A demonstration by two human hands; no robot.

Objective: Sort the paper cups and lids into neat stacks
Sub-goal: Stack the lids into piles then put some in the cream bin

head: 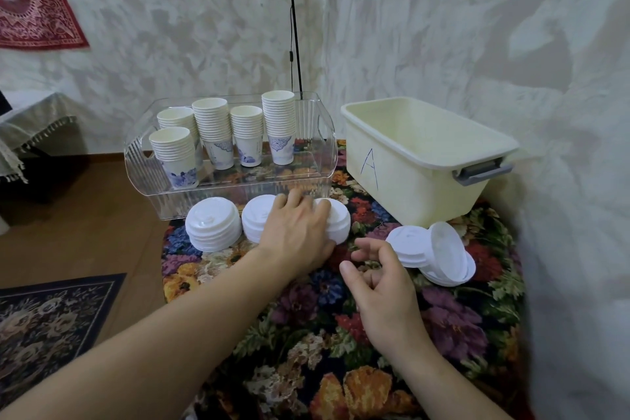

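Here the left hand [300, 232] lies flat across lid stacks [337, 223]; right hand [381, 278] hovers, loosely curled.

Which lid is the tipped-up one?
Find the cream tub marked A. Just in front of it lies a loose pile of white lids. The tipped-up lid stands on its edge in that pile, while the others lie flat.
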